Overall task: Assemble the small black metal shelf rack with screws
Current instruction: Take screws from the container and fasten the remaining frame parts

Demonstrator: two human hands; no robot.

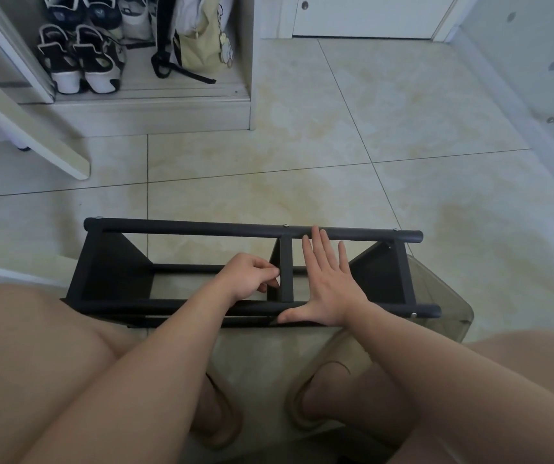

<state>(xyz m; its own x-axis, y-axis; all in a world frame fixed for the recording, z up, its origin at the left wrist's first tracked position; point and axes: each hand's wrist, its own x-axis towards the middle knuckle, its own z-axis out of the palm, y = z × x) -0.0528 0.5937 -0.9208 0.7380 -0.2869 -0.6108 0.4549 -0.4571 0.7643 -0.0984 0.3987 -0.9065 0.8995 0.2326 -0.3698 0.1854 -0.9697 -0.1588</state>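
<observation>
Down on the pale, glossy tiled floor (pixel 302 145), the small black metal shelf rack (pixel 115 272) lies between the seated person's bare knees, its long side running left to right across the view. Its far round black tube (pixel 185 228) and near round black tube (pixel 386 309) lie parallel. Solid black end panels join them at either side, and a narrow black central divider (pixel 286 272) joins them in the middle. Small silver screw heads (pixel 285 225) show along the top of the far tube, one of them just above the divider.

The left hand (pixel 252 279) sits inside the frame at the divider's left edge. Its fingers are curled and the thumb meets them on that edge, pinching it as far as the view shows; whether anything smaller lies between them cannot be told.

The right hand (pixel 329 289) is spread flat with straight fingers just right of the divider. Its fingertips touch the far tube and its thumb rests along the near tube.

A translucent grey plastic container (pixel 443 296) stands against the rack's right end. Tan slippers (pixel 305 406) cover the feet below. Black-and-white sneakers (pixel 81 58) and a pale yellow fabric bag (pixel 198 45) sit in an open white cabinet at upper left.
</observation>
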